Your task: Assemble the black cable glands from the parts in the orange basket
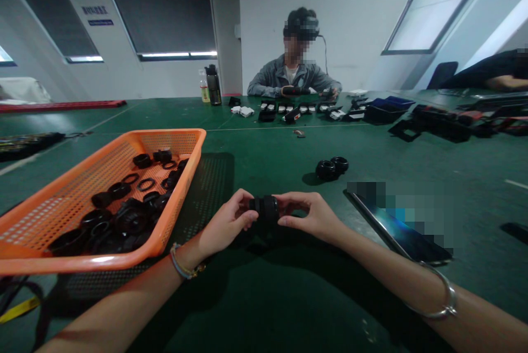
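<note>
Between my two hands, just above the green table (305, 309), is a black ribbed cylindrical part (270, 210) lying sideways. My left hand (229, 219) pinches its left end between thumb and fingers. On the opposite end, the thumb and fingers of my right hand (309, 213) close around the rim. Whether the part is one piece or two joined pieces I cannot tell. To my left stands an orange perforated basket (181, 215) holding several black rings (146, 184) and round black fittings (132, 215). Two similar black round parts (328, 170) rest together beyond my right hand.
A phone (400, 232) lies beside my right forearm. Across the table a person in a grey jacket (272, 78) sits behind rows of small black-and-white parts (289, 108). A blue bin (388, 108), dark frames (441, 122) and bottles (213, 84) stand farther back. Another person's sleeve (482, 70) shows at right.
</note>
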The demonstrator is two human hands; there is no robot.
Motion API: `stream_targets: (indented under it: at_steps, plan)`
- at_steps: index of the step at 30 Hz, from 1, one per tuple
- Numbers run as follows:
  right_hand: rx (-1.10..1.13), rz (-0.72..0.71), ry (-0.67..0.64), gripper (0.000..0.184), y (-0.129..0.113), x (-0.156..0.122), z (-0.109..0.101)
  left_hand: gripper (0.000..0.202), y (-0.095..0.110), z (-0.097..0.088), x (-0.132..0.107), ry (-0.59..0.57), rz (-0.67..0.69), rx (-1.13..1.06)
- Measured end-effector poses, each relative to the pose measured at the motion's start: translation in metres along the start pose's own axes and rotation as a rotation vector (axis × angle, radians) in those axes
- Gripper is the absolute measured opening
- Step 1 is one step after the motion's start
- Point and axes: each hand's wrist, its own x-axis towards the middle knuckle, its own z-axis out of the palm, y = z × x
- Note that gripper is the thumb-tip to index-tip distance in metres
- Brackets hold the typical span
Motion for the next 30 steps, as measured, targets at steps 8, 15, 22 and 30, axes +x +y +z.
stream_targets:
  at_steps: [8, 15, 22, 30]
  plan:
    - [-0.018, -0.079, 0.028, 0.030, 0.0014, 0.0013, 0.0001, 0.019, -0.0011, 0.0000, 0.0003, -0.002, -0.011, -0.028]
    - [0.048, -0.076, 0.088, 0.047, 0.0013, -0.0005, 0.0038, 0.020, -0.0015, -0.0009, 0.0005, -0.004, 0.003, -0.037]
    - [0.040, -0.051, 0.099, 0.036, 0.0005, -0.0005, 0.0033, 0.020, -0.0024, -0.0006, 0.0000, -0.017, 0.018, -0.028]
    - [0.033, -0.009, 0.097, 0.037, 0.0010, 0.0000, 0.0023, 0.019, -0.0012, -0.0001, -0.0002, 0.000, 0.017, -0.012]
